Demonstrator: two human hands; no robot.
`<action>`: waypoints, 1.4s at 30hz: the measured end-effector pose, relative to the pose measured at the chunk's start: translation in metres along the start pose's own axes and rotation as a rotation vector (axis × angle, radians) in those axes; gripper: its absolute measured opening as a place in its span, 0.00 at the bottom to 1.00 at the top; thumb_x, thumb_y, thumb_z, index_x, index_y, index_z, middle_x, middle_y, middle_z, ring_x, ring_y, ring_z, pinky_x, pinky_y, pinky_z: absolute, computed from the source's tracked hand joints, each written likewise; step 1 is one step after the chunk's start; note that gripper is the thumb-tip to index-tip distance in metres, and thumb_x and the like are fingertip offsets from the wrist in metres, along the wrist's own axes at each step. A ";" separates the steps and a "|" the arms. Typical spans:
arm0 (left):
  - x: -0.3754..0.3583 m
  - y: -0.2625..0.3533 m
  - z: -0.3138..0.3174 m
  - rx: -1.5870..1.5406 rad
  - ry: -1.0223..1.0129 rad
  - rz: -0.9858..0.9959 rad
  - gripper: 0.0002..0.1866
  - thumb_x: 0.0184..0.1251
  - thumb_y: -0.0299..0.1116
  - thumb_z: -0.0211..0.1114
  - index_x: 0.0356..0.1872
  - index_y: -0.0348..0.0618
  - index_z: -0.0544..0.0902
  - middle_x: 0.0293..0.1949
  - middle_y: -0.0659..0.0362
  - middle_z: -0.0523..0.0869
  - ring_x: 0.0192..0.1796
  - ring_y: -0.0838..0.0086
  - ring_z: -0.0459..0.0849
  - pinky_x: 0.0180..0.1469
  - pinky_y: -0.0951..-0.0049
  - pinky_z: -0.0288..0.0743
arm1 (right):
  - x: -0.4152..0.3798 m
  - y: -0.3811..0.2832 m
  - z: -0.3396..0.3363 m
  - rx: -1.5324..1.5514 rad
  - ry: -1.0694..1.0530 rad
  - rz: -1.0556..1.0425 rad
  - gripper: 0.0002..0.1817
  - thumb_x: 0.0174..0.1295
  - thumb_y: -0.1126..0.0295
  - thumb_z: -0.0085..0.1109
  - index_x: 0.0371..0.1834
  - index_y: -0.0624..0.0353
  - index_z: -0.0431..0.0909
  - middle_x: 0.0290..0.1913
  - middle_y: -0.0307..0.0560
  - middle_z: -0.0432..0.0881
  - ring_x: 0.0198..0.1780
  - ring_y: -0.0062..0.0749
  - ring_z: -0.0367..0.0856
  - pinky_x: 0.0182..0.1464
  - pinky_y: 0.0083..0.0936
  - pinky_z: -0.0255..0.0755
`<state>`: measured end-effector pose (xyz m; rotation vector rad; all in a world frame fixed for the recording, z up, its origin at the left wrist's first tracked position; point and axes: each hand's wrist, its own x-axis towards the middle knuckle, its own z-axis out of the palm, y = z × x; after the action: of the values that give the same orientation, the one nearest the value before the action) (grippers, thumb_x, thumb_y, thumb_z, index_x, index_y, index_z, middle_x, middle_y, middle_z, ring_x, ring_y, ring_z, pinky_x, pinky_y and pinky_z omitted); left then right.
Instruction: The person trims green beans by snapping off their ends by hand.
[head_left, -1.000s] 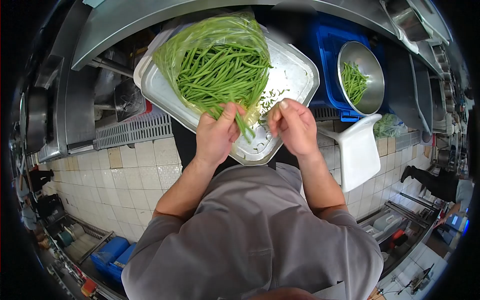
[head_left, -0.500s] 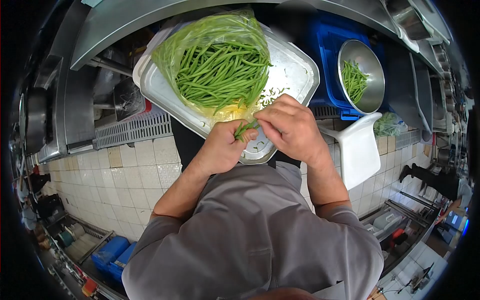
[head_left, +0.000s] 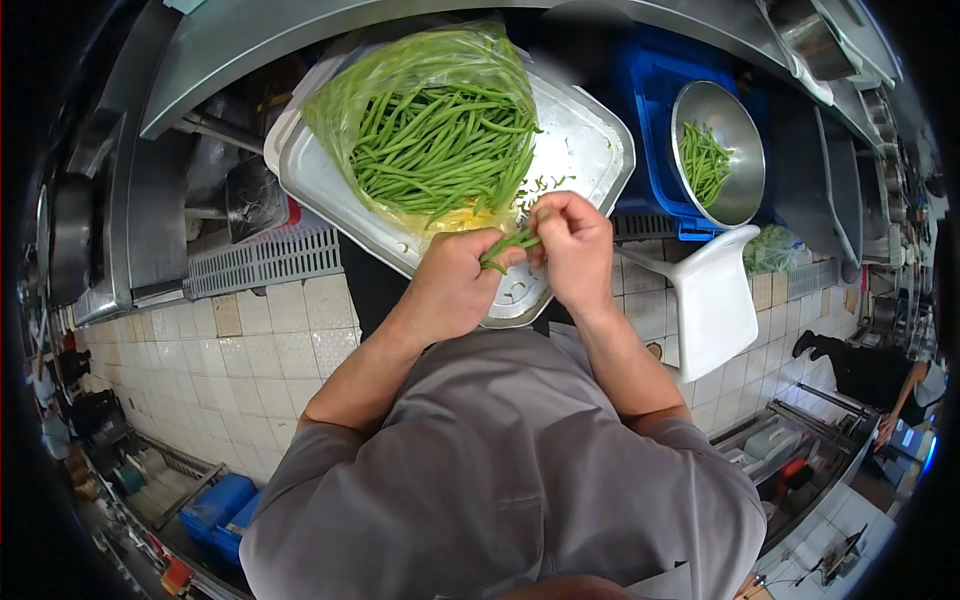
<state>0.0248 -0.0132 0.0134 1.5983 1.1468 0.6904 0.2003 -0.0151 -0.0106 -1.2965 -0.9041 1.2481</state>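
Above the near edge of a metal tray (head_left: 600, 140), my left hand (head_left: 462, 278) is closed around a few green beans (head_left: 508, 250). Close beside it on the right, my right hand (head_left: 572, 245) pinches at the ends of these beans, its thumb and fingertips together. A clear plastic bag (head_left: 420, 60) full of green beans (head_left: 440, 145) lies open on the tray, just beyond my hands. Small cut-off bits are scattered on the tray right of the bag and beneath my hands.
A steel bowl (head_left: 752, 170) with some green beans rests on a blue crate (head_left: 650, 150) at the right. Nearer stands a white chair (head_left: 715, 310). A steel counter edge (head_left: 400, 12) spans the far side. Another person (head_left: 870, 375) is at the far right.
My right hand has turned, with its fingers drawn closer together at the bean ends. The beans in my left hand now point more to the right. The person at the far right has shifted.
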 end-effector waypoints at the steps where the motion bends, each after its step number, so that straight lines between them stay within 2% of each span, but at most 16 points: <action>1: -0.002 -0.001 0.000 0.019 -0.027 -0.023 0.13 0.75 0.32 0.66 0.33 0.31 0.80 0.22 0.43 0.77 0.25 0.57 0.66 0.31 0.62 0.70 | 0.004 0.000 -0.001 0.088 0.040 0.032 0.04 0.70 0.76 0.61 0.38 0.66 0.83 0.31 0.36 0.84 0.27 0.13 0.78 0.30 0.13 0.71; 5: -0.006 -0.003 0.000 0.035 -0.053 -0.072 0.14 0.75 0.32 0.66 0.32 0.30 0.79 0.22 0.42 0.77 0.24 0.60 0.70 0.32 0.61 0.71 | 0.013 -0.015 -0.028 -0.500 -0.184 -0.187 0.07 0.72 0.71 0.63 0.39 0.64 0.85 0.32 0.43 0.85 0.26 0.20 0.81 0.29 0.22 0.74; 6: -0.007 -0.005 0.000 0.046 -0.045 -0.063 0.14 0.74 0.32 0.66 0.32 0.30 0.79 0.22 0.41 0.78 0.24 0.61 0.72 0.32 0.61 0.71 | 0.011 -0.025 -0.028 -0.539 -0.221 -0.338 0.05 0.68 0.72 0.66 0.40 0.62 0.87 0.36 0.48 0.87 0.33 0.29 0.85 0.36 0.28 0.78; 9: -0.007 -0.010 -0.001 0.068 -0.059 -0.076 0.12 0.75 0.32 0.66 0.37 0.31 0.82 0.25 0.44 0.81 0.26 0.65 0.76 0.35 0.62 0.74 | 0.004 -0.043 -0.020 -0.683 -0.313 -0.735 0.07 0.60 0.78 0.69 0.41 0.63 0.88 0.39 0.47 0.88 0.39 0.37 0.85 0.42 0.31 0.79; 10: -0.006 -0.007 -0.003 0.075 -0.090 -0.111 0.11 0.75 0.32 0.66 0.41 0.31 0.84 0.26 0.47 0.84 0.28 0.69 0.77 0.36 0.65 0.75 | 0.001 -0.043 -0.023 -0.740 -0.401 -0.698 0.11 0.55 0.75 0.71 0.42 0.59 0.88 0.42 0.45 0.89 0.45 0.44 0.84 0.47 0.35 0.81; 14: -0.006 0.003 -0.006 0.127 -0.149 -0.146 0.10 0.76 0.32 0.65 0.43 0.32 0.85 0.27 0.48 0.85 0.29 0.72 0.77 0.37 0.66 0.76 | -0.001 -0.038 -0.020 -0.781 -0.399 -0.753 0.10 0.54 0.76 0.69 0.40 0.59 0.89 0.39 0.45 0.89 0.42 0.42 0.84 0.45 0.34 0.81; 16: -0.007 0.005 -0.005 0.095 -0.126 -0.112 0.09 0.73 0.29 0.65 0.41 0.32 0.85 0.27 0.43 0.84 0.27 0.60 0.78 0.36 0.62 0.75 | 0.000 -0.039 -0.020 -0.771 -0.410 -0.754 0.09 0.54 0.78 0.68 0.39 0.59 0.89 0.37 0.45 0.88 0.38 0.38 0.85 0.42 0.31 0.80; 17: -0.008 0.006 -0.004 0.078 -0.115 -0.095 0.08 0.72 0.28 0.64 0.40 0.32 0.85 0.27 0.41 0.83 0.26 0.54 0.79 0.36 0.59 0.75 | 0.000 -0.035 -0.020 -0.679 -0.412 -0.603 0.08 0.56 0.78 0.68 0.39 0.60 0.89 0.36 0.45 0.88 0.36 0.34 0.85 0.40 0.29 0.80; 20: -0.010 -0.006 0.004 0.007 -0.091 0.019 0.10 0.76 0.31 0.64 0.39 0.32 0.85 0.26 0.50 0.85 0.28 0.73 0.74 0.36 0.66 0.74 | -0.002 -0.008 -0.024 -0.310 -0.373 -0.144 0.05 0.62 0.78 0.66 0.39 0.62 0.89 0.36 0.44 0.89 0.32 0.24 0.84 0.36 0.23 0.78; 22: -0.005 0.001 0.000 0.049 -0.152 -0.082 0.10 0.76 0.31 0.65 0.40 0.32 0.85 0.27 0.51 0.86 0.29 0.73 0.75 0.37 0.66 0.75 | -0.001 0.004 -0.024 0.058 -0.301 0.171 0.05 0.67 0.77 0.65 0.42 0.64 0.88 0.37 0.43 0.89 0.32 0.19 0.83 0.35 0.20 0.77; 25: -0.004 -0.002 -0.001 0.060 -0.168 -0.141 0.10 0.76 0.31 0.65 0.42 0.32 0.86 0.28 0.51 0.86 0.31 0.75 0.76 0.38 0.67 0.75 | 0.004 -0.001 -0.033 0.114 -0.325 0.088 0.08 0.71 0.75 0.64 0.46 0.67 0.88 0.39 0.42 0.90 0.35 0.18 0.84 0.35 0.18 0.78; 29: -0.004 -0.003 -0.001 0.086 -0.159 -0.176 0.11 0.76 0.32 0.66 0.42 0.32 0.86 0.27 0.52 0.86 0.31 0.75 0.76 0.38 0.67 0.75 | 0.007 -0.020 -0.040 -0.535 -0.344 -0.481 0.08 0.68 0.76 0.64 0.47 0.64 0.88 0.38 0.51 0.90 0.40 0.37 0.88 0.42 0.31 0.80; 32: -0.005 -0.010 0.000 0.046 -0.109 -0.119 0.11 0.76 0.32 0.66 0.42 0.31 0.85 0.27 0.53 0.85 0.31 0.75 0.75 0.37 0.68 0.75 | 0.006 -0.027 -0.047 -0.675 -0.494 -0.502 0.09 0.66 0.78 0.63 0.47 0.63 0.88 0.37 0.51 0.88 0.37 0.38 0.87 0.41 0.30 0.79; 35: -0.006 -0.006 -0.005 0.023 -0.155 -0.197 0.12 0.77 0.33 0.66 0.42 0.31 0.85 0.26 0.53 0.85 0.30 0.76 0.76 0.37 0.68 0.75 | 0.002 -0.026 -0.045 -0.684 -0.509 -0.489 0.09 0.61 0.79 0.66 0.44 0.62 0.87 0.36 0.51 0.87 0.37 0.40 0.86 0.40 0.29 0.79; 38: -0.010 -0.009 -0.005 0.035 -0.137 -0.150 0.11 0.75 0.34 0.67 0.42 0.34 0.87 0.23 0.51 0.82 0.25 0.72 0.73 0.33 0.67 0.72 | -0.001 -0.023 -0.043 -0.611 -0.556 -0.355 0.04 0.67 0.77 0.63 0.42 0.65 0.84 0.34 0.48 0.85 0.34 0.35 0.84 0.37 0.27 0.76; 42: -0.016 -0.018 -0.011 -0.204 -0.269 -0.234 0.11 0.76 0.35 0.67 0.41 0.36 0.88 0.22 0.62 0.79 0.27 0.81 0.72 0.31 0.73 0.69 | -0.006 0.008 -0.046 0.128 -0.658 0.180 0.05 0.75 0.72 0.57 0.46 0.62 0.81 0.32 0.40 0.80 0.30 0.28 0.77 0.35 0.25 0.73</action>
<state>0.0033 -0.0231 0.0014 1.3140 1.0096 0.4096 0.2429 -0.0309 -0.0232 -0.8809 -1.1511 1.8975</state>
